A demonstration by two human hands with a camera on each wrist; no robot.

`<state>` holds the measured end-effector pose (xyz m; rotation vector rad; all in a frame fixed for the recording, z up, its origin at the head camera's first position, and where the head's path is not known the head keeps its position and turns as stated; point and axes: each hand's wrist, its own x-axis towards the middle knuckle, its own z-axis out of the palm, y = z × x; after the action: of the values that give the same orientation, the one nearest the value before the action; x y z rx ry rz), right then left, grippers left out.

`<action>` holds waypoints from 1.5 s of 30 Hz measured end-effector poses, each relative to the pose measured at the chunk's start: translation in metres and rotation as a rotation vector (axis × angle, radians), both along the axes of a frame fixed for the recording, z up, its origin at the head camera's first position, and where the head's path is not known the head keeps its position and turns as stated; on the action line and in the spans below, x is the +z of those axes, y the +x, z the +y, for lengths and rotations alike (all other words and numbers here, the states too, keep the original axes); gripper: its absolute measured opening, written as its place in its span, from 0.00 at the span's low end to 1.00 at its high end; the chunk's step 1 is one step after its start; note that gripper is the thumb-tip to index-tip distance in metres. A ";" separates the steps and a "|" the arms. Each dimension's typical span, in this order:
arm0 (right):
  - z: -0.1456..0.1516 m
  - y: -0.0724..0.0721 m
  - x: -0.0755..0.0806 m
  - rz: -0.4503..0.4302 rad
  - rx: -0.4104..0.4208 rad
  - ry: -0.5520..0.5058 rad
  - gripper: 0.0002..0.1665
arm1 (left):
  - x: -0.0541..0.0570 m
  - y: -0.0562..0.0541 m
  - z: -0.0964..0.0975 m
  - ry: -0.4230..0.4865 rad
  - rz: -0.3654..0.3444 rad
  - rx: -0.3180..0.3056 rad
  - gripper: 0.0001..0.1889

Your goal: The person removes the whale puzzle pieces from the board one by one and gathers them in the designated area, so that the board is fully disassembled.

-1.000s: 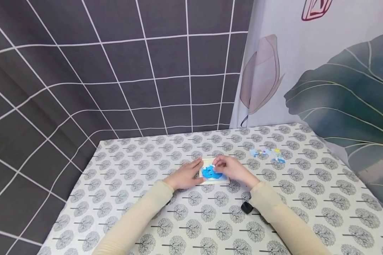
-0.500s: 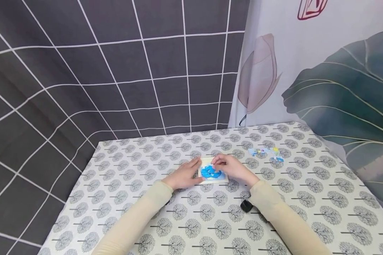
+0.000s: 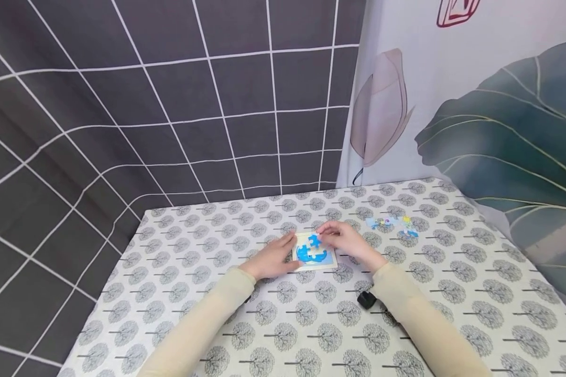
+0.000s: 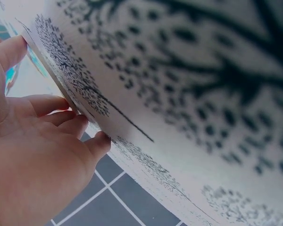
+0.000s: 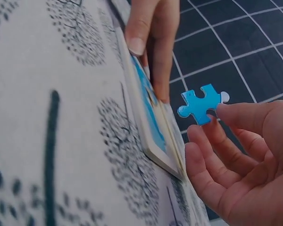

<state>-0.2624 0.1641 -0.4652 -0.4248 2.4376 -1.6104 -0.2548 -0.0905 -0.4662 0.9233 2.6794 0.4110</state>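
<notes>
A small jigsaw tray (image 3: 327, 264) with a pale wooden rim lies on the table in the head view, with blue puzzle pieces (image 3: 306, 254) inside it. My left hand (image 3: 273, 257) rests at the tray's left side, thumb near the lower edge and fingers along the upper left. In the left wrist view its fingertips (image 4: 56, 104) touch the rim. Between thumb and fingertips my right hand (image 3: 346, 242) pinches one blue puzzle piece (image 5: 200, 104), which has a whitish knob. In the right wrist view this piece is held up, apart from the tray.
Several loose puzzle pieces (image 3: 393, 224), light blue with a yellow sun on one, lie to the right of the tray. The tablecloth (image 3: 306, 314) has a tree print. A dark grid curtain (image 3: 245, 104) hangs behind the table, and a pale leaf-patterned curtain (image 3: 396, 104) at right.
The right hand has lifted the pinched blue piece from over the pieces in the tray, up toward the tray's far right corner. The left hand stays at the tray's side.
</notes>
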 end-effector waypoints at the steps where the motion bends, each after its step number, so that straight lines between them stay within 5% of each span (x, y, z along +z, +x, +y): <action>1: 0.002 -0.001 0.001 -0.005 -0.015 -0.013 0.14 | 0.001 0.000 0.000 0.005 0.004 -0.002 0.43; 23: 0.062 -0.008 0.026 -0.011 -0.132 -0.111 0.19 | 0.003 0.002 0.002 0.022 -0.015 -0.013 0.43; 31: 0.093 -0.004 0.035 0.016 -0.187 -0.060 0.23 | 0.003 0.004 0.000 0.017 -0.008 0.005 0.44; 45: 0.145 0.007 0.024 0.025 -0.291 0.057 0.23 | 0.005 0.003 -0.002 0.021 -0.007 -0.011 0.42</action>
<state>-0.2555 0.3088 -0.4408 -0.0821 2.6564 -1.6424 -0.2515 -0.0924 -0.4614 0.9401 2.6677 0.4403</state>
